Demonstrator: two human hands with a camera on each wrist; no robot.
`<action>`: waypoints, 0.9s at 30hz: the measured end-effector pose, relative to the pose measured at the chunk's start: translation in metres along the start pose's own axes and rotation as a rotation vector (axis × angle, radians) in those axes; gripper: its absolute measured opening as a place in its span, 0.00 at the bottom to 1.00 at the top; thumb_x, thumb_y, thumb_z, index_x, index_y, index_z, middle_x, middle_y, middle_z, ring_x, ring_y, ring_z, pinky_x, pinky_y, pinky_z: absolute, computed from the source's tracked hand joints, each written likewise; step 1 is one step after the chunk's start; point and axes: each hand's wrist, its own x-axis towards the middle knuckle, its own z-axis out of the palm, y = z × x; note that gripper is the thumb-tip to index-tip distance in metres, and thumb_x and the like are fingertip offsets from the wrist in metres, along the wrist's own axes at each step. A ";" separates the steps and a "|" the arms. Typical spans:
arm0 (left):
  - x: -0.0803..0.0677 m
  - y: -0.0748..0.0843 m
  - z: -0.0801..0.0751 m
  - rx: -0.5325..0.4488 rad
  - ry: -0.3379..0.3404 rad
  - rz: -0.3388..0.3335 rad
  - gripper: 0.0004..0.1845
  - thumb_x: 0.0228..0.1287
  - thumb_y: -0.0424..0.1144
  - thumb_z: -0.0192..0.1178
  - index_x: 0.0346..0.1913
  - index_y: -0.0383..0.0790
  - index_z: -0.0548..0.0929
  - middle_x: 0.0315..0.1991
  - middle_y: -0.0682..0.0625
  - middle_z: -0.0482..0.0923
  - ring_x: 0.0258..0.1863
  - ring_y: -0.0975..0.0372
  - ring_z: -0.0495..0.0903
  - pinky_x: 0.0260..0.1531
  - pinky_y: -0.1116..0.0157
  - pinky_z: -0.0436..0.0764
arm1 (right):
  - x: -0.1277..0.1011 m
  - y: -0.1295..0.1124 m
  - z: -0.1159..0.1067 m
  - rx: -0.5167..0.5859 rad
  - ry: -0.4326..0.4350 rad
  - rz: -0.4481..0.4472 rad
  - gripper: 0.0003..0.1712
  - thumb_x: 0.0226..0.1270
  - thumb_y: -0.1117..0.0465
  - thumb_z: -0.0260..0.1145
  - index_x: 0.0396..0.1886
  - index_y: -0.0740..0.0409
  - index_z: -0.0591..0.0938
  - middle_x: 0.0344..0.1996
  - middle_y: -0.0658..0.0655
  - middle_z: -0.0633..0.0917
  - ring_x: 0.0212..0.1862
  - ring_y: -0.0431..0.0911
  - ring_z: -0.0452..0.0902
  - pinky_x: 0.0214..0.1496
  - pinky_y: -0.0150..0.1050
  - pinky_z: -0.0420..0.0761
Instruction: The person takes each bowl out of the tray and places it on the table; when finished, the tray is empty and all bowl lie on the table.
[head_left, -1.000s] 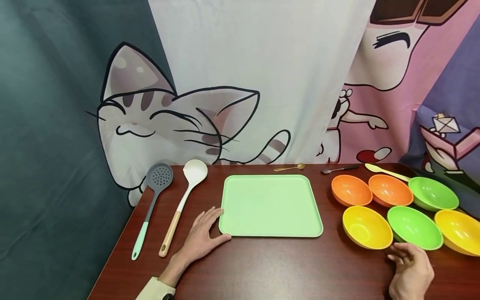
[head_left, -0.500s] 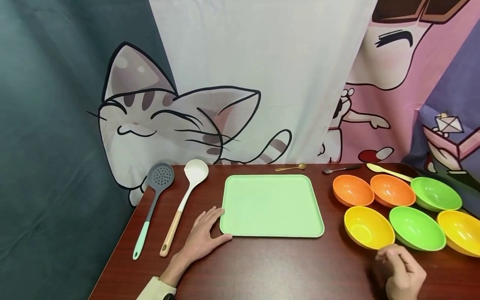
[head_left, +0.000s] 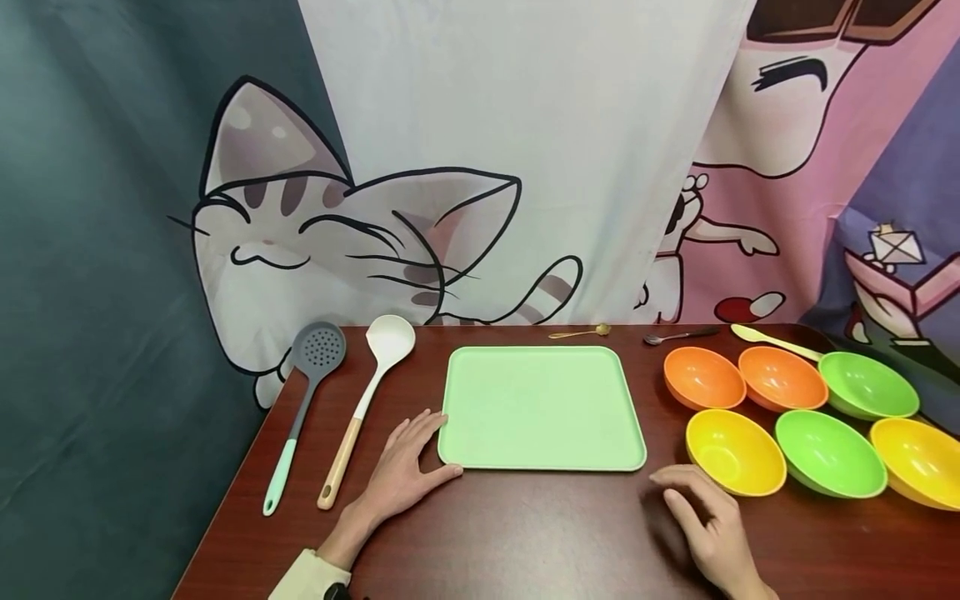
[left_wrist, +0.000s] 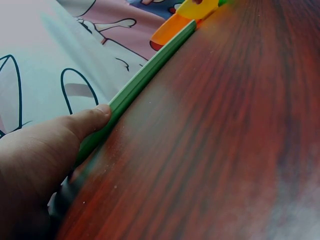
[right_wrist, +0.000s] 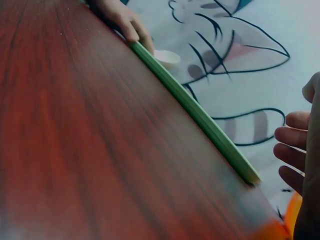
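Observation:
In the head view a light green rectangular tray [head_left: 542, 408] lies flat on the dark red-brown table [head_left: 540, 550]. My left hand [head_left: 403, 473] is at its left side, fingertips on the left rim and thumb at the near left corner. The left wrist view shows that thumb [left_wrist: 95, 119] against the tray's edge. My right hand [head_left: 708, 523] hovers off the tray's near right corner, just below a yellow bowl [head_left: 735, 454]. Its fingers are loosely bent and hold nothing; the right wrist view shows these fingers [right_wrist: 291, 145] apart from the tray.
Right of the tray sit two orange bowls [head_left: 705, 379], two green bowls [head_left: 828, 454] and another yellow bowl [head_left: 922, 462]. A slotted turner [head_left: 318, 350] and a white ladle [head_left: 390, 342] lie at left. Small spoons [head_left: 602, 330] lie along the back edge, before a cartoon curtain [head_left: 540, 150].
My right hand has moved left, from beneath the yellow and green bowls to near the tray's right corner. My left hand has stayed on the tray's left side.

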 end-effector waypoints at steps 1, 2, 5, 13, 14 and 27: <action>0.000 0.000 0.000 0.001 -0.003 -0.002 0.45 0.56 0.65 0.67 0.73 0.47 0.69 0.72 0.52 0.69 0.78 0.55 0.58 0.76 0.49 0.52 | 0.002 0.001 0.004 0.000 -0.011 -0.003 0.18 0.55 0.85 0.61 0.43 0.68 0.84 0.39 0.60 0.85 0.47 0.38 0.80 0.57 0.22 0.74; 0.000 0.000 0.000 0.002 -0.007 -0.004 0.45 0.56 0.65 0.67 0.73 0.47 0.69 0.73 0.52 0.68 0.78 0.55 0.58 0.76 0.49 0.52 | 0.003 0.002 0.007 0.005 -0.022 -0.007 0.18 0.55 0.85 0.62 0.44 0.68 0.84 0.40 0.60 0.85 0.49 0.39 0.80 0.58 0.23 0.74; -0.001 0.000 0.001 -0.003 -0.019 -0.013 0.45 0.56 0.65 0.67 0.73 0.47 0.69 0.73 0.52 0.68 0.78 0.56 0.57 0.76 0.49 0.52 | 0.008 0.004 0.018 0.012 -0.052 -0.019 0.20 0.54 0.83 0.65 0.47 0.68 0.84 0.44 0.62 0.85 0.54 0.41 0.78 0.62 0.24 0.71; -0.001 0.002 0.002 -0.010 -0.030 -0.022 0.45 0.56 0.65 0.67 0.73 0.47 0.69 0.73 0.52 0.68 0.78 0.56 0.57 0.77 0.50 0.51 | 0.026 0.008 0.040 -0.026 -0.079 -0.019 0.26 0.52 0.80 0.68 0.53 0.66 0.83 0.52 0.63 0.84 0.60 0.47 0.75 0.69 0.25 0.66; -0.001 0.002 0.002 -0.008 -0.031 -0.022 0.45 0.56 0.65 0.67 0.73 0.47 0.69 0.73 0.52 0.68 0.78 0.56 0.57 0.77 0.50 0.51 | 0.028 0.008 0.042 -0.036 -0.085 -0.014 0.27 0.52 0.79 0.69 0.55 0.65 0.82 0.54 0.63 0.83 0.61 0.47 0.75 0.69 0.25 0.65; -0.001 -0.001 0.001 0.004 0.020 0.019 0.44 0.56 0.65 0.67 0.72 0.46 0.70 0.72 0.51 0.70 0.77 0.54 0.60 0.75 0.48 0.54 | 0.042 0.011 0.072 -0.230 -0.313 -0.069 0.41 0.65 0.52 0.68 0.74 0.62 0.67 0.71 0.65 0.70 0.76 0.56 0.58 0.82 0.39 0.45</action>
